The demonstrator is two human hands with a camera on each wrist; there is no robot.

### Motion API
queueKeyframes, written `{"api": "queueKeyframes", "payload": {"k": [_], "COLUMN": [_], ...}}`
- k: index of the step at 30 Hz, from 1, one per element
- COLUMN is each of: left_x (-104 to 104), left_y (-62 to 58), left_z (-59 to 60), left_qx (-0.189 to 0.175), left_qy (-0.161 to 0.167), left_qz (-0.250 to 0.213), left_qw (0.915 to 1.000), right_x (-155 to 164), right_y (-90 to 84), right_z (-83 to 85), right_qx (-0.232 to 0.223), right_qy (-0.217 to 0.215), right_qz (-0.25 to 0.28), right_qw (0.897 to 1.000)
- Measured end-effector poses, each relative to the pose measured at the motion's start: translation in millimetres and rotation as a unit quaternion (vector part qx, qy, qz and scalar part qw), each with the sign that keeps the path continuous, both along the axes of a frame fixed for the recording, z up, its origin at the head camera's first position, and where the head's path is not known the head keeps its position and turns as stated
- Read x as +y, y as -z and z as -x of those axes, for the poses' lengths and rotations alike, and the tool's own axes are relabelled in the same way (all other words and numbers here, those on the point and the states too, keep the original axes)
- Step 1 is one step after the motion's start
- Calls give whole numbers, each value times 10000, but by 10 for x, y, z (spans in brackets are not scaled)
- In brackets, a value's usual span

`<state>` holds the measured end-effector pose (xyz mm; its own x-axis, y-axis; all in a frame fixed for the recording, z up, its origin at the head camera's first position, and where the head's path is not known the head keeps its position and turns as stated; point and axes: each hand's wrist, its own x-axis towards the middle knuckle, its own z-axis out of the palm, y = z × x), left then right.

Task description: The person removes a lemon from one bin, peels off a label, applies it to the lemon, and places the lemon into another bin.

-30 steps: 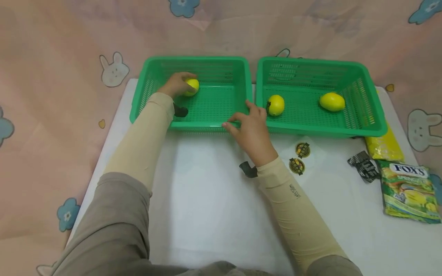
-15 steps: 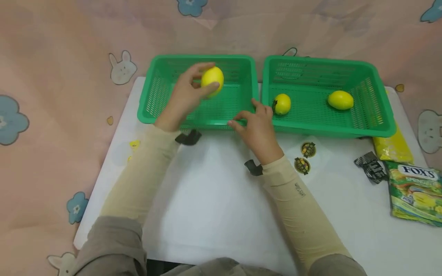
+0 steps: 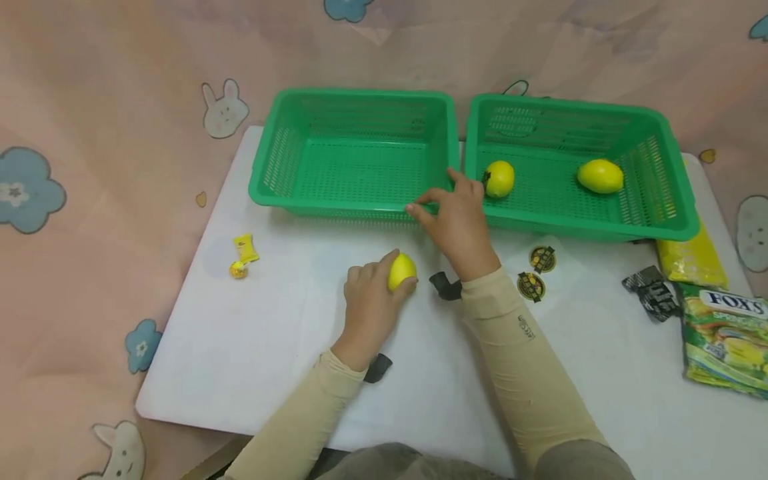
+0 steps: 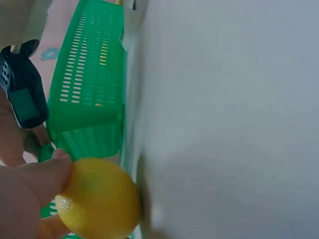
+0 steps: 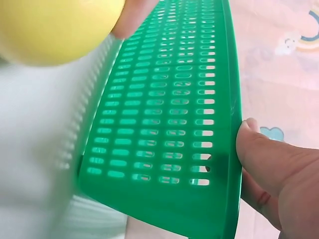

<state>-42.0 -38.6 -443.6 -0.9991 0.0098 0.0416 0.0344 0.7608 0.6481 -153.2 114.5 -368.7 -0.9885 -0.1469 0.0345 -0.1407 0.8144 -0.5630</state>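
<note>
My left hand (image 3: pixel 373 301) grips a yellow lemon (image 3: pixel 401 272) between thumb and fingers, low over the table in front of the left green basket (image 3: pixel 360 208). Close up in the left wrist view, the lemon (image 4: pixel 102 199) looks smooth and round. At that basket's front right corner, my right hand (image 3: pixel 459 223) pinches the rim; the right wrist view shows the thumb (image 5: pixel 264 154) against the rim. Two more yellow fruits lie in the right green basket (image 3: pixel 588 227): one with a dark calyx (image 3: pixel 499 179) at left, and a lemon (image 3: pixel 601 176) at right.
A yellow wrapped candy (image 3: pixel 245 247) and a small gold-wrapped piece (image 3: pixel 238 269) lie on the white table (image 3: pixel 252 360) at left. Right of the hands are two round stickers (image 3: pixel 531 287), a black wrapper (image 3: pixel 653 293), a yellow packet (image 3: pixel 693 260) and a FOX'S bag (image 3: pixel 726 340).
My left hand has lifted the lemon out of the left basket and brought it down over the table in front. My right hand has stayed at the basket's corner.
</note>
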Motion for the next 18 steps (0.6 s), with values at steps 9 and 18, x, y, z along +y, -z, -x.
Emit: {"api": "queueKeyframes", "payload": {"k": [9, 18], "left_x": [334, 1367], "left_y": [-150, -17], "left_z": [68, 314], "left_qx": [1375, 367], "left_qy": [513, 1998], "left_qz": [-198, 751], "left_qw": [9890, 9763], "right_x": [604, 1492], "right_y": [-207, 55], "right_z": [-261, -1090], "right_qx": [-265, -747], "right_qy": [353, 1726], "right_qz": [1542, 1307], "right_qw": [9871, 9734]}}
